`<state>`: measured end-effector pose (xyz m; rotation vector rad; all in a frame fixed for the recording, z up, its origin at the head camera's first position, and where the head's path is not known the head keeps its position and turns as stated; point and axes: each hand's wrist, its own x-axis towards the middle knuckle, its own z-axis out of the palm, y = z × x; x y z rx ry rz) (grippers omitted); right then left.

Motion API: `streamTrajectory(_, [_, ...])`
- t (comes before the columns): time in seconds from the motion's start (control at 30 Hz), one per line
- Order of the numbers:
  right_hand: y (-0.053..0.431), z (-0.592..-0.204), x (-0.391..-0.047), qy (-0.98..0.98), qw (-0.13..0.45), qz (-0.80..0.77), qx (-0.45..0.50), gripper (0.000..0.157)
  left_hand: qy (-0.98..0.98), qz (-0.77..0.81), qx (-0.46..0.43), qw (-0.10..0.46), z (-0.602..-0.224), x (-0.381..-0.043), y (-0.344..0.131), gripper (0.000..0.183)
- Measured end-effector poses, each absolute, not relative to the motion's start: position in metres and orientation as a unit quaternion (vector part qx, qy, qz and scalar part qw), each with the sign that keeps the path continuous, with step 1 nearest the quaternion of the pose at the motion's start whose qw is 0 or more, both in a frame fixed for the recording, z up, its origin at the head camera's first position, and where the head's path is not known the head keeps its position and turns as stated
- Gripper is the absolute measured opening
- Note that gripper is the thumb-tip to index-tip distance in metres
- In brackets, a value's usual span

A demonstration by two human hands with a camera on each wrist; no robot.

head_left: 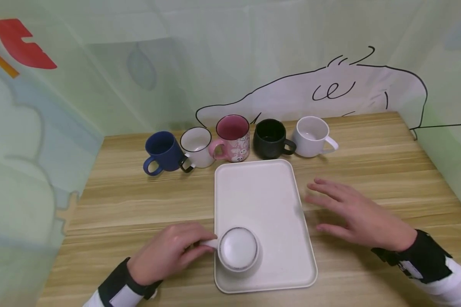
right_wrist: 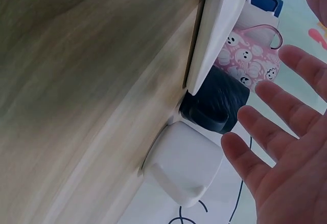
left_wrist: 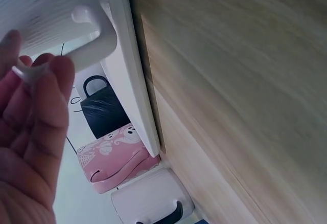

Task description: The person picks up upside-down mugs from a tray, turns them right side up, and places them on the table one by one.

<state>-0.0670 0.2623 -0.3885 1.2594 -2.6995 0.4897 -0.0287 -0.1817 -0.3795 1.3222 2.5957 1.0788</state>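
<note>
On the near left part of the white tray (head_left: 265, 200) is a white mug (head_left: 239, 249), its handle pointing left over the tray's edge. My left hand (head_left: 173, 251) pinches that handle between thumb and fingers. The left wrist view shows the mug's finely ribbed side (left_wrist: 46, 14) close up. Whether the mug stands upright or upside down, I cannot tell. To the right of the tray, my right hand (head_left: 353, 213) hovers with its fingers spread and nothing in them. Its palm (right_wrist: 296, 183) shows in the right wrist view.
Behind the tray, mugs stand in a row: blue (head_left: 163, 151), white with a black rim (head_left: 197, 149), pink with ghost drawings (head_left: 234, 140), black (head_left: 270, 140) and plain white (head_left: 311, 138). A printed curtain (head_left: 215, 64) hangs behind the wooden table (head_left: 138, 204).
</note>
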Motion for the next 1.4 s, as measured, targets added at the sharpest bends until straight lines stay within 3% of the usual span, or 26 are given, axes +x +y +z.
streamTrajectory(0.23, [0.26,-0.388,-0.066,-0.897,0.043,0.165,0.407,0.068,0.848,0.332,0.412,0.0,-0.382,-0.029,-0.179,0.022])
streamTrajectory(0.67, [0.255,-0.387,-0.069,-0.889,0.072,0.176,0.417,0.072,0.838,0.397,0.373,-0.025,-0.382,-0.043,-0.173,0.024])
streamTrajectory(1.03, [0.245,-0.383,-0.077,-0.896,0.046,0.202,0.393,0.069,0.842,0.435,0.309,-0.075,-0.373,-0.063,-0.164,0.021])
streamTrajectory(1.4, [0.215,-0.381,-0.087,-0.869,-0.003,0.352,0.348,0.063,0.751,0.59,0.279,-0.104,-0.364,-0.088,-0.141,0.024])
